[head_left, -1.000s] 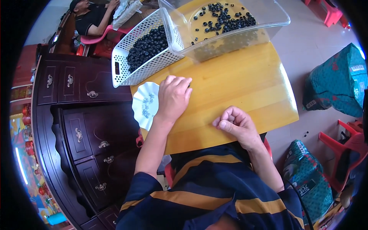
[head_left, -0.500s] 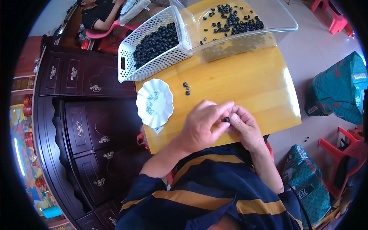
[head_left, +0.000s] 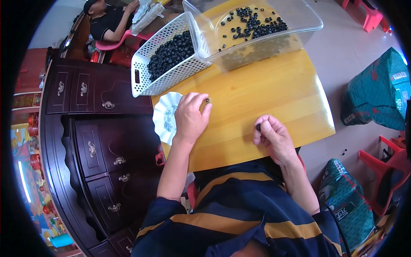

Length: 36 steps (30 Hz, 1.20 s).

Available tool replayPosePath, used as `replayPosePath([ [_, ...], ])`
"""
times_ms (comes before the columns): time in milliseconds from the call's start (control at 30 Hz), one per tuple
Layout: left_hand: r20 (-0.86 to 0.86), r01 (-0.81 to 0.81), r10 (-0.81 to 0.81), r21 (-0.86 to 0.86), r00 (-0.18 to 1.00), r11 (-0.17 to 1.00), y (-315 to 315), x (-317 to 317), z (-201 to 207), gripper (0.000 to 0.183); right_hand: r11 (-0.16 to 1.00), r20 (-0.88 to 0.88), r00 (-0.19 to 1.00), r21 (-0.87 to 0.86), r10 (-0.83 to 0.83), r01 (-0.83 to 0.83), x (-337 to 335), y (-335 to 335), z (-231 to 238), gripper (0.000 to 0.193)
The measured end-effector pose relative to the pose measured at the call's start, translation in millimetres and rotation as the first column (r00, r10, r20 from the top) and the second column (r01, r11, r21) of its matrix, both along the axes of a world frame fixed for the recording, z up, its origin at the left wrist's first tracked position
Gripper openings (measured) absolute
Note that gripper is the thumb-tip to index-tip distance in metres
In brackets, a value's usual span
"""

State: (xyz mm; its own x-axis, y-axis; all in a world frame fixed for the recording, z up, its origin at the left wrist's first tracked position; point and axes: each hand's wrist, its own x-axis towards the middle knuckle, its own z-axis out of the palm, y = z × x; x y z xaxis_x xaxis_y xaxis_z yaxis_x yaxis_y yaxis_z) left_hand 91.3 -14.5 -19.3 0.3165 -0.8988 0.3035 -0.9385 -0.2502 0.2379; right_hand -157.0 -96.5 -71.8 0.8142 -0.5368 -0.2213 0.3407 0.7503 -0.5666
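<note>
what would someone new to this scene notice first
Probably the heap of small black pieces in the white basket at the far left of the yellow table, with more scattered in the clear bin next to it. Then the bare hands: the left hand partly hiding a wavy-edged white dish, the right hand holding a black piece. A big teal bag stands on the floor at right.

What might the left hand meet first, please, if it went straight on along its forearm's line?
Past the small pieces by the left hand, probably the near side of the white basket, though height is unclear.
</note>
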Motion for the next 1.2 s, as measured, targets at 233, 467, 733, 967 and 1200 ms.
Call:
replayPosePath([
  [233,0.048,-0.035,0.032,0.05,0.998,0.998,-3,1,-12,0.021,0.997,-0.024,0.999,-0.067,-0.026,0.024,4,2,0,0.019],
  [467,0.019,-0.006,0.004,0.062,1.0,0.998,-3,5,-18,0.016,0.997,-0.019,1.0,-0.077,-0.019,0.017,3,2,0,0.02],
  [733,0.054,0.079,-0.083,0.063,0.995,0.995,-9,7,-20,0.012,0.996,-0.018,0.999,-0.079,-0.034,0.033,2,3,-3,0.02],
  [967,-0.278,0.108,-0.168,-0.219,0.946,0.97,-2,-31,4,0.013,0.997,0.016,0.998,0.038,-0.066,0.066,2,5,-1,0.022],
  [1200,-0.524,0.242,-0.357,-0.277,0.773,0.93,-1,-74,26,0.014,0.997,0.039,0.996,0.015,-0.075,0.074,3,5,-4,0.026],
])
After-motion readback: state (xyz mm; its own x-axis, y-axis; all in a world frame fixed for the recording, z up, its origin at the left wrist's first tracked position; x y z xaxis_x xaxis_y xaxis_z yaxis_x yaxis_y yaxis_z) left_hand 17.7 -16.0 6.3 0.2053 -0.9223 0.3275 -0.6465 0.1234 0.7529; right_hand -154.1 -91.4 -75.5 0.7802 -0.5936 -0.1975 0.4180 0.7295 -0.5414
